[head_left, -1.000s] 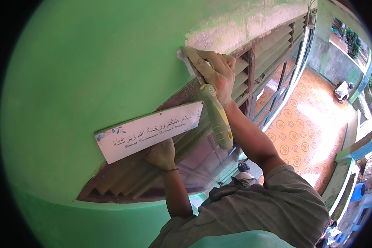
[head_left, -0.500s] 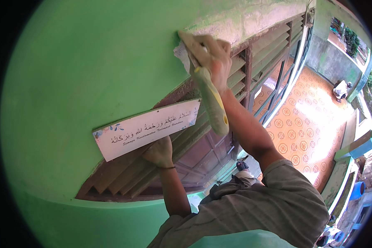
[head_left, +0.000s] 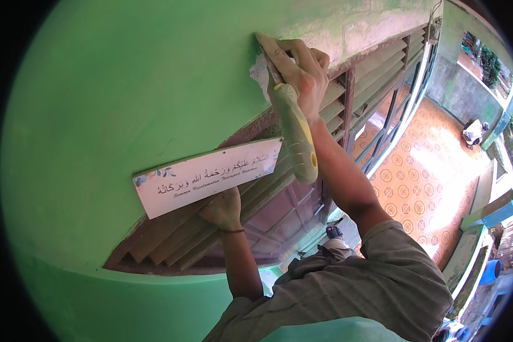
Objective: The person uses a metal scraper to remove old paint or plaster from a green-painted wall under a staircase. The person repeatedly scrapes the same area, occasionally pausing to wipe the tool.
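My right hand [head_left: 302, 71] is closed on a putty knife [head_left: 298, 137] with a grey-and-yellow handle. Its blade end lies against the green wall [head_left: 154, 85], and my fingers press toward the surface above the wooden louvres. A rough pale patch [head_left: 260, 71] shows beside the blade, where the green paint is gone. Lower down, my left hand [head_left: 225, 209] is up against the louvre slats [head_left: 174, 242], partly behind a white sign [head_left: 211, 176] with dark lettering and flower corners. The sign hides its fingers, so their grip cannot be made out.
The brown louvre frame runs up to the right, with a window below it. Far below right is an orange patterned tile floor [head_left: 399, 188], where a person [head_left: 474, 132] crouches near a low wall. A blue barrel [head_left: 490, 272] stands at the right rim.
My right hand and the putty knife have moved slightly up and right along the wall. My left hand remains at the slats behind the sign. The view has shifted a little.
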The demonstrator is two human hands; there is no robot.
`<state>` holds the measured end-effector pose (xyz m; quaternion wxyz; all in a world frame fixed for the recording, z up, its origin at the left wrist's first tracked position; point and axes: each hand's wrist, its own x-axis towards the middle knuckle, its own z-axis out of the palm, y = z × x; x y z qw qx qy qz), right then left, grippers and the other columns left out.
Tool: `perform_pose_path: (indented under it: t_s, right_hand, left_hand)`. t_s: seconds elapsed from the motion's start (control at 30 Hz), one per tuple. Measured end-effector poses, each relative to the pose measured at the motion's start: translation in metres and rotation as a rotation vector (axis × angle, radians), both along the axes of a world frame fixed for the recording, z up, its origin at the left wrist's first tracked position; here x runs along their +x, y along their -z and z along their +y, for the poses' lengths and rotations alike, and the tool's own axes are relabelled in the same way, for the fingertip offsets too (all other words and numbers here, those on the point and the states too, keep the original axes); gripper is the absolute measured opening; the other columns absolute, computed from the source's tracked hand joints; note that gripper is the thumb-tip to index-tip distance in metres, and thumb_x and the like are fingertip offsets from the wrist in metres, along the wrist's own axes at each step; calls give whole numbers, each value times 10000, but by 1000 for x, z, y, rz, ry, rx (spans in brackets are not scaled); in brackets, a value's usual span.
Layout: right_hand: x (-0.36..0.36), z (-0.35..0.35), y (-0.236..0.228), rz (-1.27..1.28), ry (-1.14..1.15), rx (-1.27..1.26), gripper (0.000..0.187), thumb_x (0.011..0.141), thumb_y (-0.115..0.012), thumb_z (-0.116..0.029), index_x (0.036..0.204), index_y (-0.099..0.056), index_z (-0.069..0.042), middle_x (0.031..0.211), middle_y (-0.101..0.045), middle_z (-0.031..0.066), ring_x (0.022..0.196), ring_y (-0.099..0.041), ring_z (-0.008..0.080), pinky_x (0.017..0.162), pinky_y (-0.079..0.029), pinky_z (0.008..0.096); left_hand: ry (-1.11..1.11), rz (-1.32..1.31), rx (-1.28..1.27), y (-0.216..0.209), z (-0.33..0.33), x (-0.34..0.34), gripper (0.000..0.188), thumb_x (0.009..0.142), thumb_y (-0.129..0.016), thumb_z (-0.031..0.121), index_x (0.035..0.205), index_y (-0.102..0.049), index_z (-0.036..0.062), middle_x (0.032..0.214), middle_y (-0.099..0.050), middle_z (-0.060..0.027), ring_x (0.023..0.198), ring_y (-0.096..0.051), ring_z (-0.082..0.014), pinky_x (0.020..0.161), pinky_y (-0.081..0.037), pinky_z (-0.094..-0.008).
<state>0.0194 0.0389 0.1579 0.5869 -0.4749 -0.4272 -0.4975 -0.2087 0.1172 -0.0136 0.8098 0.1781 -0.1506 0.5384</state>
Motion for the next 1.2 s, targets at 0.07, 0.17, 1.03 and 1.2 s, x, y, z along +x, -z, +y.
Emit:
perform_pose_path:
  t_s: [0.07, 0.17, 1.03, 1.2]
  right_hand:
    - [-2, 0, 2, 1, -11, -15, 415, 735, -773, -86, 1142, -751, -163, 859, -637, -17, 711, -581, 167, 815, -400, 356]
    - [-4, -4, 1, -67, 5, 42, 420, 729, -772, -89, 1143, -751, -157, 864, -642, -15, 721, -585, 164, 832, -395, 353]
    - [7, -30, 62, 98, -340, -281, 508, 793, -766, -82, 1295, -700, -129, 1153, -557, 79, 944, -608, 255, 837, -555, 358]
    - [27, -49, 66, 115, -450, -481, 580, 804, -702, -50, 1374, -632, -130, 1204, -519, 113, 1065, -582, 289, 910, -521, 348]
  left_hand:
    - [-35, 29, -23, 2, 2, 1, 566, 1066, -376, 383, 1479, -414, -2, 1546, -405, -155, 1453, -340, -313, 1224, -252, -477]
    - [-170, 151, -34, 8, 3, 2, 572, 1063, -382, 393, 1480, -417, 3, 1540, -413, -154, 1449, -347, -313, 1225, -248, -476]
    - [-204, 1019, 575, -76, -140, 81, 728, 1000, -501, 600, 1397, -403, -1, 1086, -650, -174, 776, -701, -235, 527, -544, -279]
    - [-203, 1108, 432, -96, -137, 111, 409, 1070, -440, 422, 1182, -503, 34, 783, -585, -102, 470, -506, -147, 385, -371, -251]
